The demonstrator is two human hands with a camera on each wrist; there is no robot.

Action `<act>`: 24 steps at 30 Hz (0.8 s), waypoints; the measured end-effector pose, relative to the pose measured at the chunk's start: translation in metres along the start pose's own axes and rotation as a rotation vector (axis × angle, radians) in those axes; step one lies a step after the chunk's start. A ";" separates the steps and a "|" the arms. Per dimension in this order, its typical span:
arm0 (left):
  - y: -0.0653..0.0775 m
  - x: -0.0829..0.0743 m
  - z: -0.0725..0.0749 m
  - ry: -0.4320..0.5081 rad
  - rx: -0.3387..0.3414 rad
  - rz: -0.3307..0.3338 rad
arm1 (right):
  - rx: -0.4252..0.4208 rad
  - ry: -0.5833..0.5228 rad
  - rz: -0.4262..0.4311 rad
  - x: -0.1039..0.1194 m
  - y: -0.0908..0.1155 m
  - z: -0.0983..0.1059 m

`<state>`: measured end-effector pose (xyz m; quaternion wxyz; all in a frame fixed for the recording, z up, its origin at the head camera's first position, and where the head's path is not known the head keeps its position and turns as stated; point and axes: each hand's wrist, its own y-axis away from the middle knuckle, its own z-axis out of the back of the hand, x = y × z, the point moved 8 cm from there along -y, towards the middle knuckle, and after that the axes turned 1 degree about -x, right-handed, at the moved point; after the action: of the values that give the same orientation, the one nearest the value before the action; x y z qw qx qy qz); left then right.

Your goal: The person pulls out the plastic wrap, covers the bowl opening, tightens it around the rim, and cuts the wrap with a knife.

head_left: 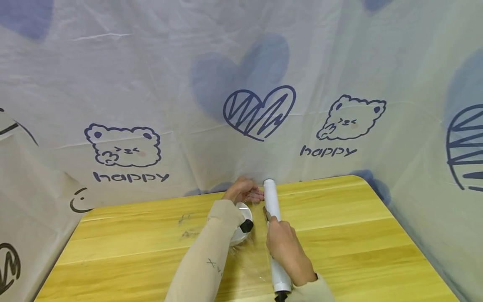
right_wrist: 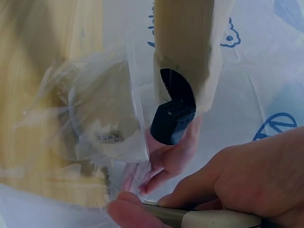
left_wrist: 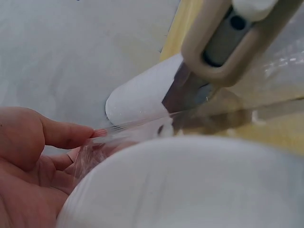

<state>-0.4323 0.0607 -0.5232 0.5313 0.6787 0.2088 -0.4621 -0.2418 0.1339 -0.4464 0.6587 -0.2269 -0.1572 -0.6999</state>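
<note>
Pinching film (left_wrist: 133,125) with left hand (head_left: 244,191), gripping knife (left_wrist: 221,47) with right hand (head_left: 287,246), apparently cutting near roll (head_left: 271,196); next, keep film taut.

Bare yellow wood-grain tabletop (head_left: 362,235) gives a hand room to pass right of the long white tube (head_left: 272,195) and left of the cream-sleeved forearm (head_left: 205,251). Between the left hand (head_left: 247,191) and tube, stretched clear plastic film (left_wrist: 135,126) and a beige-handled metal cutter (left_wrist: 194,57) block the way, with a white round object (head_left: 237,238) nearby. White blue-patterned cloth (head_left: 196,147) walls the far edge.
</note>
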 end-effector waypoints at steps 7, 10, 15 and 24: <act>0.000 0.000 0.001 -0.022 -0.008 0.011 | 0.033 0.010 -0.007 0.002 0.010 0.001; 0.000 0.000 0.002 -0.026 -0.011 0.012 | 0.025 0.015 0.014 0.004 0.015 0.002; -0.002 0.001 0.002 -0.030 -0.004 0.015 | 0.001 0.021 0.052 0.006 0.023 0.002; 0.004 -0.002 -0.002 -0.019 0.019 -0.020 | 0.028 0.027 0.050 0.005 0.038 0.001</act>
<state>-0.4300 0.0613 -0.5194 0.5219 0.6773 0.2062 -0.4758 -0.2045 0.1267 -0.4460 0.6811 -0.2119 -0.1524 -0.6841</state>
